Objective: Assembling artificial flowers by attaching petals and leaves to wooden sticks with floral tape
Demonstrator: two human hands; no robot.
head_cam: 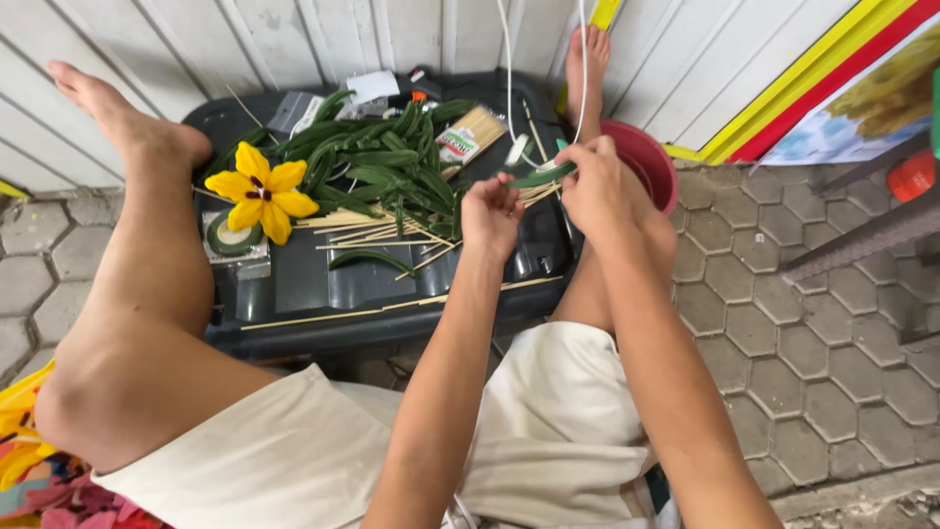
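My left hand [492,213] and my right hand [599,182] meet above the right part of a dark plastic lid [333,284]. Together they grip a green leaf-shaped strip [540,176] and thin wooden sticks at its end. A pile of green leaf strips [382,162] lies on the lid's far half. A yellow artificial flower [262,189] rests at the lid's left, over a roll of green tape [231,237]. Loose wooden sticks [367,227] are scattered across the middle of the lid.
My bare legs lie on either side of the lid, feet toward a white panelled wall [196,39]. A red bucket [646,162] stands at my right knee. Hexagonal paving [783,333] stretches to the right. Colourful paper scraps [39,480] lie at the lower left.
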